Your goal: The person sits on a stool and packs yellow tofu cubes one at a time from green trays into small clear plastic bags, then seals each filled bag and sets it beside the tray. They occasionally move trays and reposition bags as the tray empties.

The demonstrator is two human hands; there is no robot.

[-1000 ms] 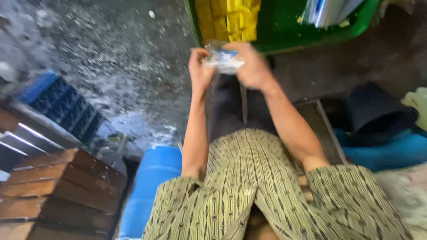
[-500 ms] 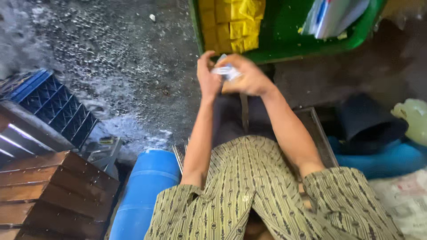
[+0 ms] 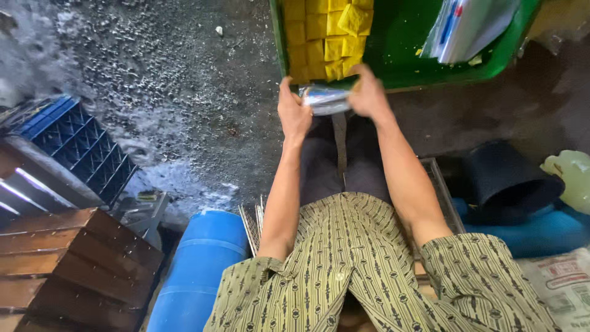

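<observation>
Clear plastic bag (image 3: pixel 324 98) between both hands

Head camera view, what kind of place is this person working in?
Probably a small food-making or packing yard, outdoors or semi-open. Signs: a green tray holding rows of yellow blocks, wet rough concrete ground, and a blue crate beside a blue barrel.
</observation>
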